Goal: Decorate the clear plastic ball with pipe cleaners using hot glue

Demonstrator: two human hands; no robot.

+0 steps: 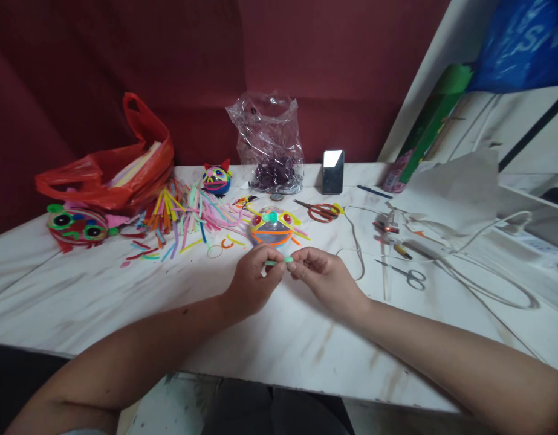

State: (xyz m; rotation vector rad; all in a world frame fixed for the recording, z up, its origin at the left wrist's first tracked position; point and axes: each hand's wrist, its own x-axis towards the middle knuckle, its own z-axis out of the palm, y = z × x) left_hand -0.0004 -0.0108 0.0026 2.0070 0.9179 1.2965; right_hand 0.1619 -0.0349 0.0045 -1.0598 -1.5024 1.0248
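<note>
Above the front of the table, my left hand [251, 281] and my right hand [328, 278] meet with fingertips almost touching. Between them is a short mint-green pipe cleaner [288, 260], its right end looking curled into a small coil. My left fingers pinch its straight part, while my right thumb and fingers close on the curled end. Just beyond the hands sits a clear ball [272, 237] decorated as a face, with red eyes, a green nose and an orange-outlined mouth. My hands partly cover its lower edge.
Left: a finished-looking red face ball [79, 226], a red plastic bag [110, 175] and bundled pipe cleaners [206, 211]. Behind: a small blue face ball [216, 180], clear bag [276, 145] and phone [333, 172]. Right: orange scissors [321, 211], glue gun [392, 226], small scissors [415, 278], white cable [500, 299].
</note>
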